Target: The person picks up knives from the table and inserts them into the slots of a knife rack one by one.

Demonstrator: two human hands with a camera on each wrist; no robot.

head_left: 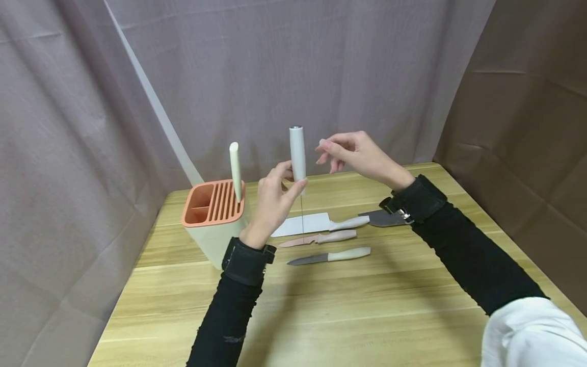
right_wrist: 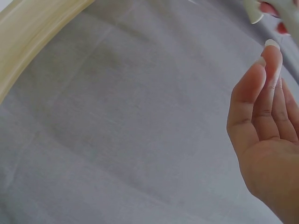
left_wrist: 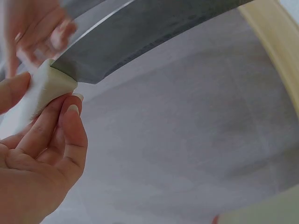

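My left hand (head_left: 274,198) grips a knife upright by the lower part of its white handle (head_left: 297,152). Its thin blade (head_left: 302,216) hangs down, edge-on to the head camera. In the left wrist view my fingers (left_wrist: 70,130) curl round the handle (left_wrist: 44,91) where the broad grey blade (left_wrist: 140,32) begins. My right hand (head_left: 350,152) hovers just right of the handle's top, fingers relaxed and holding nothing. The right wrist view shows its straight fingers (right_wrist: 264,98) against the curtain.
A cream knife block (head_left: 212,227) with an orange slotted top stands at the left, one white-handled knife (head_left: 235,171) in it. On the wooden table (head_left: 348,316) lie a white cleaver (head_left: 306,224), a pink knife (head_left: 321,238), a grey-bladed knife (head_left: 330,256) and a dark blade (head_left: 384,218). Curtains surround the table.
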